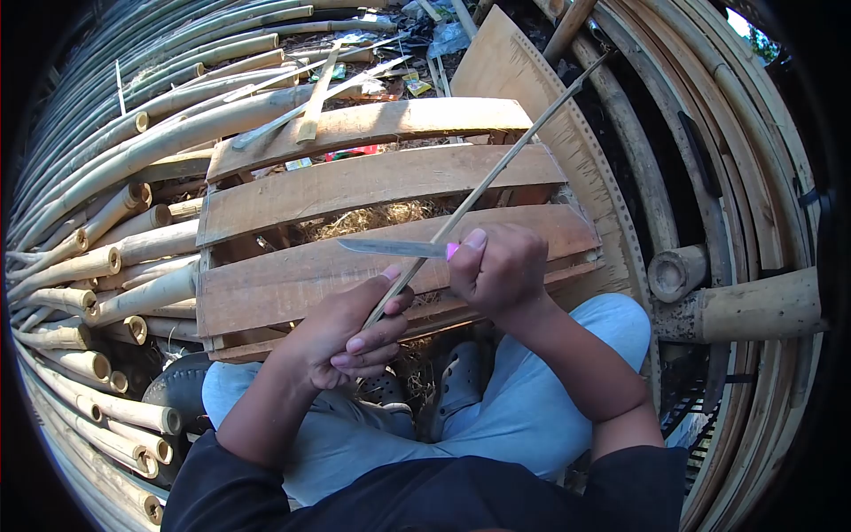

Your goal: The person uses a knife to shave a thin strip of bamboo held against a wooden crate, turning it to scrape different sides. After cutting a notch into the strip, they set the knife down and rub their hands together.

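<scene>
A long thin bamboo strip (483,184) slants from the lower middle up to the upper right. My left hand (355,332) is closed round its lower end. My right hand (501,270) is closed on the pink handle of a knife (394,247), whose blade points left and crosses the strip just above my left hand. The blade seems to touch the strip. Both hands are above the near edge of a slatted wooden bench (390,262).
Stacked bamboo poles (160,239) fill the left side. Two loose flat strips (319,93) lie over the bench's far slat. A curved board (576,151), a thick bamboo piece (762,306) and long bent slats (753,177) stand at the right. My knees are below the bench.
</scene>
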Motion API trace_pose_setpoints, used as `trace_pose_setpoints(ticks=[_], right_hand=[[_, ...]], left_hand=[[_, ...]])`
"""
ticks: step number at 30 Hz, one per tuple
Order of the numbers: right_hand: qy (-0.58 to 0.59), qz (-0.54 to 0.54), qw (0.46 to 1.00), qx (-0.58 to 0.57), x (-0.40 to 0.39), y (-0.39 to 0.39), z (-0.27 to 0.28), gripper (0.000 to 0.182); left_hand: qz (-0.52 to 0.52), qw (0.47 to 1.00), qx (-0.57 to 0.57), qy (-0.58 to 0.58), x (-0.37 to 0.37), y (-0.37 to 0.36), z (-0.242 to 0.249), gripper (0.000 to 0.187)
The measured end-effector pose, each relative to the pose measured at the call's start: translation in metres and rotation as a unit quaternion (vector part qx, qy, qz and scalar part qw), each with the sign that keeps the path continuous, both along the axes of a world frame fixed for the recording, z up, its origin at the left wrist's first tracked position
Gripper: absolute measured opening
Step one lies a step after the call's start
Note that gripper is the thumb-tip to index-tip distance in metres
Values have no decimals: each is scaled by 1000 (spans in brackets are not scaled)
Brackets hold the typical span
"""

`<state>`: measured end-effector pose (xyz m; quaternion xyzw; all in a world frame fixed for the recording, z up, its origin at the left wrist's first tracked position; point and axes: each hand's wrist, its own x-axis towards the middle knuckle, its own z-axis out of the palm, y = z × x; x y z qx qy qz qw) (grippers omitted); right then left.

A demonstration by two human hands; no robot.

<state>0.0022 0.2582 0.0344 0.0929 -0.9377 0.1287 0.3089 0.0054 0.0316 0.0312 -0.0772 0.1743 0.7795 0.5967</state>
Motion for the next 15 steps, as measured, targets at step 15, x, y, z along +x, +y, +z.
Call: trace_pose_setpoints(ticks=[15], right_hand=[[27, 71, 997, 3, 5, -5, 5, 37]], left_hand=[[7, 991, -99, 90, 1, -3, 11, 40]])
